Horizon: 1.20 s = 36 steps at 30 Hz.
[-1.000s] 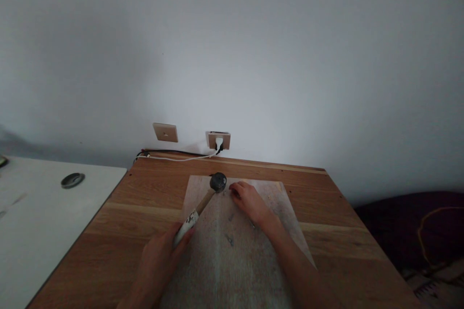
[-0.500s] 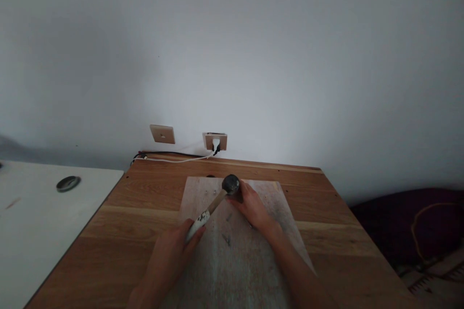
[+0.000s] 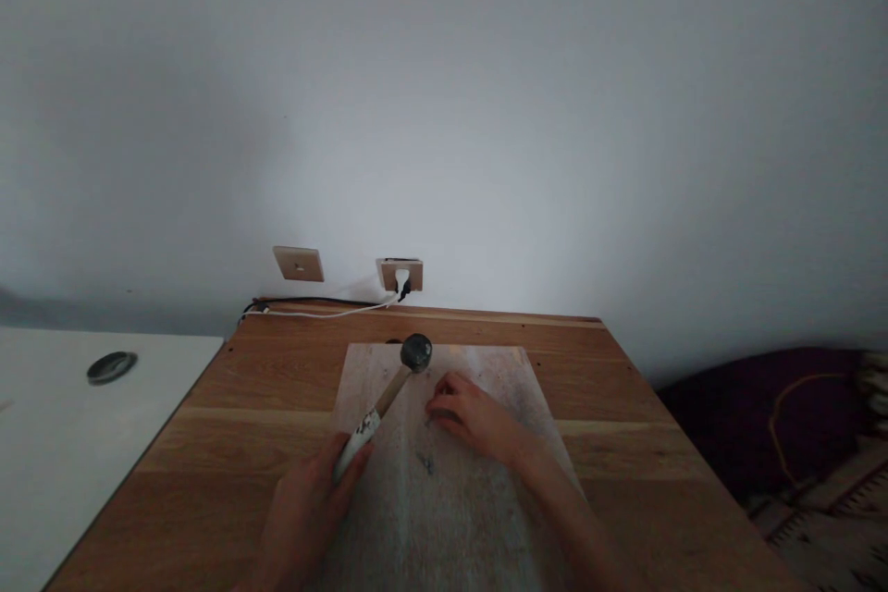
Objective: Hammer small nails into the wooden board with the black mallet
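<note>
My left hand [image 3: 305, 504] is wrapped round the paint-stained handle of a hammer [image 3: 388, 393], whose dark round head [image 3: 416, 352] is raised over the far part of a pale grey board [image 3: 444, 481]. The board lies lengthwise on a wooden table [image 3: 208, 444]. My right hand [image 3: 468, 414] rests on the board just right of the hammer head, fingers curled and pinched toward the surface. What they pinch is too small to make out. A few small dark marks show on the board near the hands.
A white table [image 3: 62, 425] with a round dark disc [image 3: 111, 366] stands to the left. On the wall behind are a blank plate [image 3: 298, 264] and a socket with a white plug [image 3: 400, 276]; cables run along the table's far edge. Dark fabric [image 3: 749, 407] lies at the right.
The hammer head swung right and down beside my right hand, then came back up to the left. My right hand drew a little nearer along the board. The view shifted slightly.
</note>
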Motion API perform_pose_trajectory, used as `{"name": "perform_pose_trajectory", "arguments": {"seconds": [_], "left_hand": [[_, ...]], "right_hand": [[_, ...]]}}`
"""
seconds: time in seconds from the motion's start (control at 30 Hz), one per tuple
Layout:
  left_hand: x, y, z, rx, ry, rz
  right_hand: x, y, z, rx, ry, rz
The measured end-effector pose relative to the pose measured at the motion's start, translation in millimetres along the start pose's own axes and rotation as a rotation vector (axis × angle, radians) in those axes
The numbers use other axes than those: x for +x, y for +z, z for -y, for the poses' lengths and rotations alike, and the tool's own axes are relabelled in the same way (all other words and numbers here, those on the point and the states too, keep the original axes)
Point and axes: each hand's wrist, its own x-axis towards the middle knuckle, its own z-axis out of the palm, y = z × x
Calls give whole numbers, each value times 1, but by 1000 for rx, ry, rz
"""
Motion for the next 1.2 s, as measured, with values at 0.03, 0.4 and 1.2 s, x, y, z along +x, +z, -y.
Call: {"name": "perform_pose_trajectory", "arguments": {"seconds": [0.03, 0.4, 1.2], "left_hand": [[0, 0, 1, -11, -6, 2], [-6, 4, 5, -81, -7, -13], [-3, 3, -9, -125, 29, 30]], "right_hand": [[1, 1, 0, -1, -15, 1], [9, -10, -40, 56, 149, -305], [18, 2, -28, -27, 208, -298]]}}
